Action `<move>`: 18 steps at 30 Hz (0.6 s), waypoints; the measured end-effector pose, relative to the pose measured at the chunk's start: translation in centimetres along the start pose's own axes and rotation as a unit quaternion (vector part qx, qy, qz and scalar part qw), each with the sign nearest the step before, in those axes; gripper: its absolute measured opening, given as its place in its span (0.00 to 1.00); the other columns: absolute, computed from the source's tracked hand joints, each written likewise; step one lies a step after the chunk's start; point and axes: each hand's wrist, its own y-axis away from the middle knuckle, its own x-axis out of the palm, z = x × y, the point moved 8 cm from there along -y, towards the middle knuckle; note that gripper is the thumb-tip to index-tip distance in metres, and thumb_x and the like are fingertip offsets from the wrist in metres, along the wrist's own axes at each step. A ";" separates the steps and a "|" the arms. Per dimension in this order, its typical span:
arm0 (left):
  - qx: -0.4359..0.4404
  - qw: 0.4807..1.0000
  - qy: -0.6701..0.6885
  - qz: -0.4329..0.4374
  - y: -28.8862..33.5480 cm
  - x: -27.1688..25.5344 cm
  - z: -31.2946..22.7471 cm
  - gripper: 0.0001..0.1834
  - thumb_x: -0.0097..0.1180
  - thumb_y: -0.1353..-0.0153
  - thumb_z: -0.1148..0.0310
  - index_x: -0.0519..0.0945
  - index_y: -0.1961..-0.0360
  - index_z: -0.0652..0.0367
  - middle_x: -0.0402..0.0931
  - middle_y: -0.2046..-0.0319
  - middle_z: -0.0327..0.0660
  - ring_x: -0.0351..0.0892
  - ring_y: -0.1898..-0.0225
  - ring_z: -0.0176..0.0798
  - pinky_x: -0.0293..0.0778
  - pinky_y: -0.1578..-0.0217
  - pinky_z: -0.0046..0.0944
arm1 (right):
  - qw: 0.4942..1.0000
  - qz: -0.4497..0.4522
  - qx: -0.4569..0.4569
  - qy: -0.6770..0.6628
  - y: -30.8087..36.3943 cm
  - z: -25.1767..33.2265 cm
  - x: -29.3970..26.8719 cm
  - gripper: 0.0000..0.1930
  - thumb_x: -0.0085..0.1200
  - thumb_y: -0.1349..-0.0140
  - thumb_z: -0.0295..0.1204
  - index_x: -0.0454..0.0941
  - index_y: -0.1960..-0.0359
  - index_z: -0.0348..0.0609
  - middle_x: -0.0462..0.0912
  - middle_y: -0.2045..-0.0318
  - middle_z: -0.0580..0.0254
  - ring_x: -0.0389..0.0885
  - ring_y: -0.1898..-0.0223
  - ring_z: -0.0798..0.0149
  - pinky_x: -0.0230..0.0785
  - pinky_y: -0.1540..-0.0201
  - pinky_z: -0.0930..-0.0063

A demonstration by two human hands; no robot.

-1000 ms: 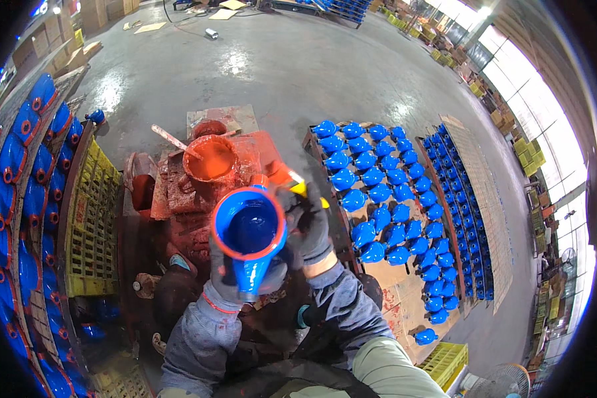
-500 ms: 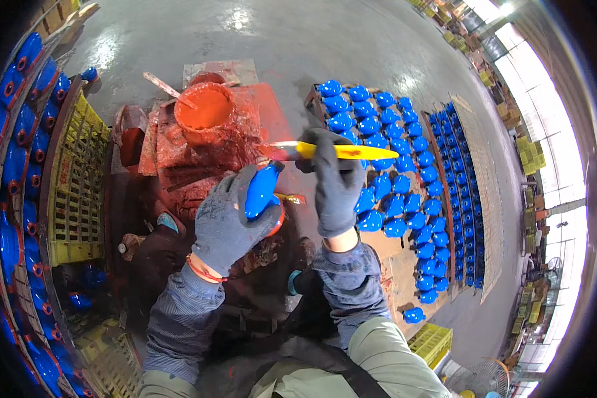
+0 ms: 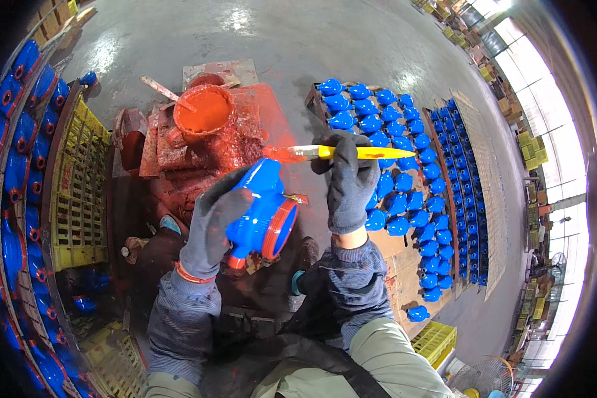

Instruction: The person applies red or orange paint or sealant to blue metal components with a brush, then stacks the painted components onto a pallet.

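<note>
Head view: left hand (image 3: 212, 229) clamped round blue valve body (image 3: 262, 209), prob. heavy, wet paint — grip the neck; right hand (image 3: 348, 182) pinches yellow-handled brush (image 3: 341, 152).

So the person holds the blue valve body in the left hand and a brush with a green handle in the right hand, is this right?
Not quite. In the head view the brush in the right hand has a yellow handle, not green. The left hand does hold the blue valve body.
</note>
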 end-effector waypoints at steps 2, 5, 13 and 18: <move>-0.035 0.997 0.072 0.002 0.2 -0.6 1.2 0.29 0.54 0.37 0.54 0.75 0.42 0.64 0.80 0.52 0.47 0.81 0.53 0.43 0.76 0.50 0.39 | 0.992 0.018 0.011 -0.128 -0.1 -1.7 0.4 0.17 0.49 0.28 0.41 0.76 0.56 0.37 0.82 0.65 0.57 0.79 0.72 0.67 0.70 0.71 0.75; -0.252 0.803 0.536 -0.067 1.4 1.0 6.0 0.39 0.49 0.35 0.41 0.64 0.33 0.60 0.72 0.42 0.55 0.78 0.47 0.55 0.74 0.46 0.58 | 0.882 0.029 0.211 -0.421 1.6 -8.0 3.2 0.18 0.49 0.30 0.43 0.75 0.50 0.42 0.82 0.57 0.59 0.82 0.61 0.63 0.76 0.60 0.68; -0.173 0.613 0.738 0.221 -0.2 8.1 1.9 0.35 0.46 0.31 0.49 0.59 0.30 0.56 0.70 0.41 0.51 0.72 0.43 0.61 0.75 0.50 0.58 | 0.691 -0.050 0.240 -0.680 5.1 -7.6 11.2 0.29 0.47 0.30 0.49 0.67 0.36 0.43 0.83 0.49 0.59 0.83 0.53 0.54 0.75 0.48 0.53; -0.162 0.786 0.588 0.105 0.2 6.3 0.4 0.43 0.54 0.40 0.40 0.62 0.32 0.56 0.69 0.39 0.47 0.71 0.41 0.55 0.74 0.46 0.51 | 0.779 -0.066 0.348 -0.517 3.3 -12.5 6.2 0.27 0.54 0.36 0.55 0.75 0.47 0.47 0.83 0.61 0.67 0.82 0.63 0.63 0.76 0.58 0.63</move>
